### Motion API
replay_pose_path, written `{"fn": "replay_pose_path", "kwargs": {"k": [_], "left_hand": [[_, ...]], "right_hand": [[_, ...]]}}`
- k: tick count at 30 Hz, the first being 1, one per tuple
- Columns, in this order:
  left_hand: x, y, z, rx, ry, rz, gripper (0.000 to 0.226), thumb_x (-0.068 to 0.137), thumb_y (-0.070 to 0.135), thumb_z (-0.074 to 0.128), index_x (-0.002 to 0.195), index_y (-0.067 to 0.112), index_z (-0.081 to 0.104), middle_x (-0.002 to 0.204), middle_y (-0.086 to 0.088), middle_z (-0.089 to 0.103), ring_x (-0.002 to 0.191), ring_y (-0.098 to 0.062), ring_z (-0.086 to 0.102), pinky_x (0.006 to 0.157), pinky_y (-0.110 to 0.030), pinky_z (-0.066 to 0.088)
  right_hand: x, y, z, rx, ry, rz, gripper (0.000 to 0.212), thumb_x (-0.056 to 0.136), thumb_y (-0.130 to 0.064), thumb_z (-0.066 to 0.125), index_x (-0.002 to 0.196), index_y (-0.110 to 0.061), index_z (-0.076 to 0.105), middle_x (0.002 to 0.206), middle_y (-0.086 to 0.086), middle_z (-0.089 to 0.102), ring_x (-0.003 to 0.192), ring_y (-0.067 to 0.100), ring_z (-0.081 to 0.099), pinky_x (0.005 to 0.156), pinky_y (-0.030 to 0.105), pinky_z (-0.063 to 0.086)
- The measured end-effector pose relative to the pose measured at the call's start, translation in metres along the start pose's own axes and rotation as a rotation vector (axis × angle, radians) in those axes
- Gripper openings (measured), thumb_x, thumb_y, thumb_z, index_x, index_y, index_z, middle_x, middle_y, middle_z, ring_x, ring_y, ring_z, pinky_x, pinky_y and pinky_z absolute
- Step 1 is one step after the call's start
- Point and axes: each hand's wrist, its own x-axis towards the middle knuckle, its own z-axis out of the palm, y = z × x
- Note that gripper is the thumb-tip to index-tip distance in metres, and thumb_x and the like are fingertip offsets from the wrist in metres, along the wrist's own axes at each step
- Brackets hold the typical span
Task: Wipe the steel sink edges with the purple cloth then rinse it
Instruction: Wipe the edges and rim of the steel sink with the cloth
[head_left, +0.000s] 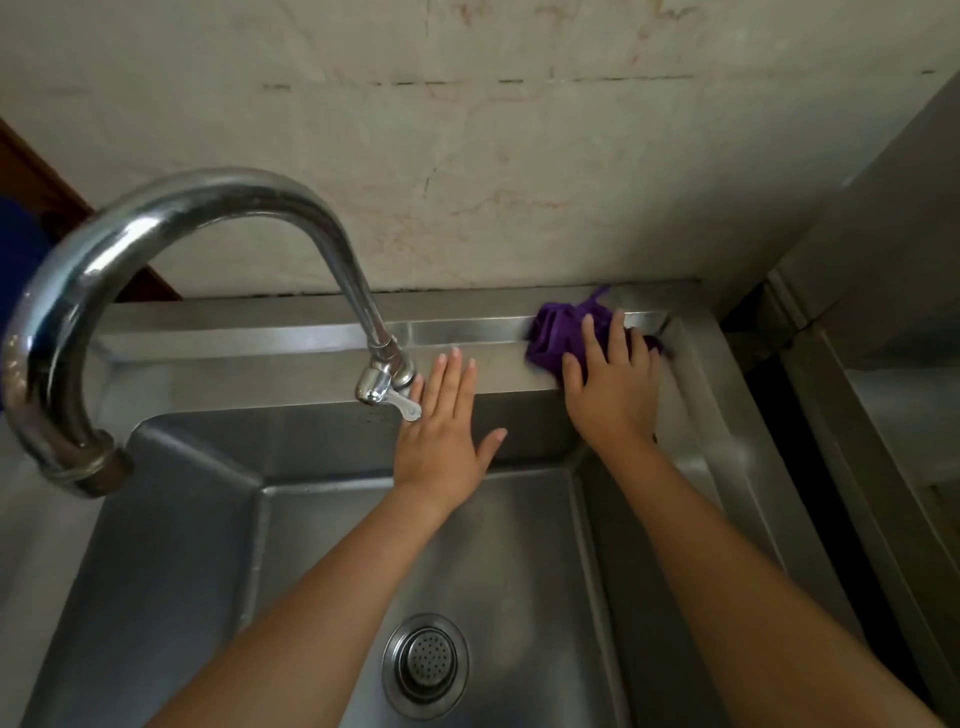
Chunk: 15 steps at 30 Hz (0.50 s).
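While the right hand (613, 384) presses the purple cloth (558, 332) flat under spread fingers at the back right corner of the sink (322, 338) ledge, the wiping step looks underway. The left hand (441, 431) rests open beside the tap (384, 382), grasping nothing. Next probably comes a sweep along the remaining edges before rinsing.

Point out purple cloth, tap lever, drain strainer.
purple cloth (558, 332), head view, bunched folds left of the fingers.
tap lever (408, 407), head view, its flat blade.
drain strainer (426, 661), head view, perforated centre.
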Motion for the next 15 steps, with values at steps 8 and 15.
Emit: {"fn": "replay_pose_path", "kwargs": {"k": [8,15], "left_hand": [[-0.014,-0.014,-0.008,0.007,-0.019,0.037,0.072,0.094,0.046,0.036,0.149,0.013,0.003,0.159,-0.003,-0.003,0.145,-0.016,-0.007,0.119,-0.033,-0.001],[-0.063,-0.076,-0.017,0.06,0.027,-0.036,0.069,0.086,0.045,0.035,0.143,0.005,0.031,0.151,-0.012,0.032,0.141,-0.026,0.027,0.116,-0.034,0.007]], "right_hand": [[-0.018,-0.053,0.011,0.072,0.013,-0.16,0.048,0.095,-0.04,0.04,0.14,-0.024,0.04,0.152,0.012,0.029,0.138,0.037,0.025,0.115,0.054,0.015],[-0.023,-0.092,0.015,0.062,0.03,-0.254,0.046,0.094,-0.037,0.043,0.136,-0.018,0.045,0.141,0.013,0.043,0.129,0.038,0.035,0.111,0.056,0.024]]}}
